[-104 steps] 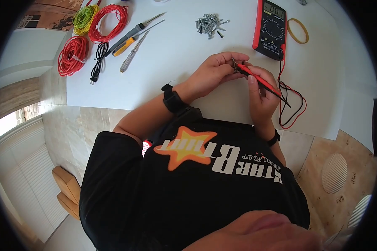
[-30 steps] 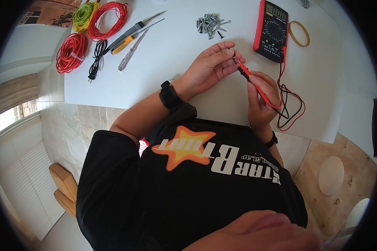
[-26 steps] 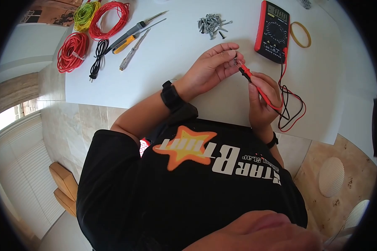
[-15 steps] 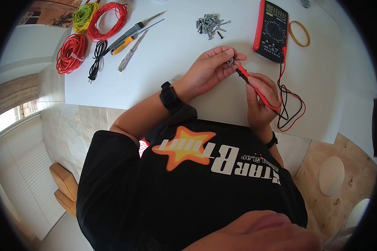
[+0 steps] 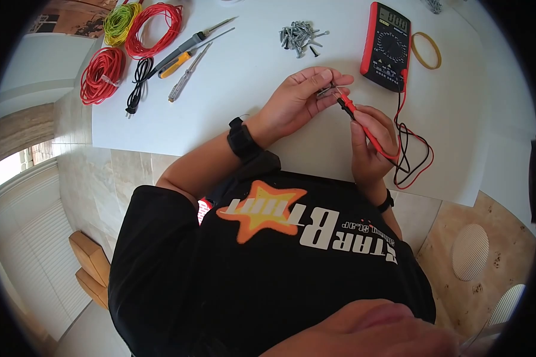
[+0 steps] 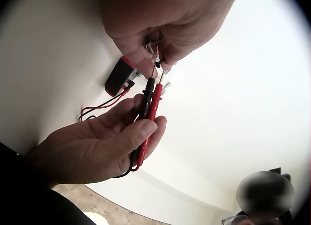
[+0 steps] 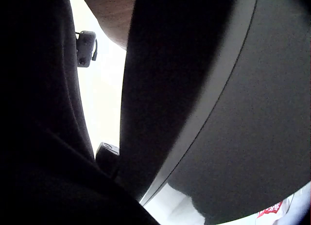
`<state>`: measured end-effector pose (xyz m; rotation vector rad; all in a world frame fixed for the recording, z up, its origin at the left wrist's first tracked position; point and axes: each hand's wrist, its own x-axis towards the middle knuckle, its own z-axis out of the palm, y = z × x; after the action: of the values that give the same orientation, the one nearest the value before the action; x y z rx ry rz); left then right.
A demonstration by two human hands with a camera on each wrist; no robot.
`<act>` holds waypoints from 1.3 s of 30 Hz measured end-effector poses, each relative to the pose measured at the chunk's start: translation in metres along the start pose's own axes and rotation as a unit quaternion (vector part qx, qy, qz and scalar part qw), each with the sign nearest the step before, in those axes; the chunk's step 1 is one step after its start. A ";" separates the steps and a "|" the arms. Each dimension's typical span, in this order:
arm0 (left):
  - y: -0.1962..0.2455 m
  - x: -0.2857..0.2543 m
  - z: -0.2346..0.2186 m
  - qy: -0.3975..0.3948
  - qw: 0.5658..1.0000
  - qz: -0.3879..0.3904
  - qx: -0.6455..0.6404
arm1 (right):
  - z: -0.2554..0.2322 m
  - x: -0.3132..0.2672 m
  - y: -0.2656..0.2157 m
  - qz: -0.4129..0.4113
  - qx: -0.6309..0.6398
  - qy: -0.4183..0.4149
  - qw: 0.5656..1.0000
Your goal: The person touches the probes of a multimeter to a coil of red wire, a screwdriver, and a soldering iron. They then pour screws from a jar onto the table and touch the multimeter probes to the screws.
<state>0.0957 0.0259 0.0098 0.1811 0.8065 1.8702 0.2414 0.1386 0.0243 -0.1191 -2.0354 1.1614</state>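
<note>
My left hand [image 5: 298, 100] pinches a small dark screw [image 6: 158, 64] between thumb and fingertips. More silver screws [image 6: 149, 46] lie against its fingers. My right hand [image 5: 372, 140] holds two multimeter probes side by side, the red probe [image 6: 154, 104] and the black probe [image 6: 147, 98]. In the left wrist view their metal tips point up, right at the dark screw. Thin red and black leads run from the probes to the multimeter [image 5: 387, 50], which lies to the right of the hands. Dark cloth fills most of the right wrist view, and the right hand's work is hidden there.
A pile of screws [image 5: 299, 37] lies beyond the left hand. A yellow ring [image 5: 426, 50] is beside the multimeter. At left are red wire coils [image 5: 103, 76], a yellow-green coil [image 5: 122, 24], a soldering iron [image 5: 187, 49] and a clear-handled screwdriver [image 5: 181, 86] on the white table [image 5: 232, 77].
Earlier the hands were closer together with the probe tips inside the left fingers. Over the last second the left fingertips shift slightly down and right; the right hand barely moves and keeps both probes.
</note>
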 end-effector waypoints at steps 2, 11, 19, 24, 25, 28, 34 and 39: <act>0.000 0.000 0.000 -0.010 1.000 -0.003 -0.014 | 0.000 0.000 0.000 0.010 -0.013 0.005 1.000; -0.003 0.001 -0.004 -0.027 1.000 -0.006 -0.013 | 0.000 0.001 -0.003 0.023 -0.001 -0.012 1.000; -0.003 0.000 -0.003 -0.049 0.999 -0.008 -0.008 | 0.002 0.002 0.000 0.030 -0.007 -0.017 0.999; -0.002 0.000 -0.001 -0.042 0.999 -0.014 -0.010 | 0.002 0.002 0.000 0.035 -0.007 -0.018 0.999; -0.001 0.000 -0.002 -0.044 0.998 -0.016 -0.034 | 0.001 0.001 -0.001 0.034 -0.004 -0.012 0.999; 0.001 0.001 -0.001 -0.042 0.996 -0.021 -0.072 | 0.000 0.000 -0.001 0.037 0.010 -0.008 0.999; -0.001 0.002 -0.001 -0.057 0.994 -0.019 -0.092 | 0.002 0.000 0.000 0.037 0.025 -0.021 0.999; 0.000 0.002 -0.001 -0.061 0.994 -0.020 -0.086 | 0.003 0.001 -0.001 0.060 0.027 -0.033 0.997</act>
<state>0.0941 0.0271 0.0084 0.1681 0.5598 1.8610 0.2385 0.1362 0.0247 -0.1806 -2.0770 1.3093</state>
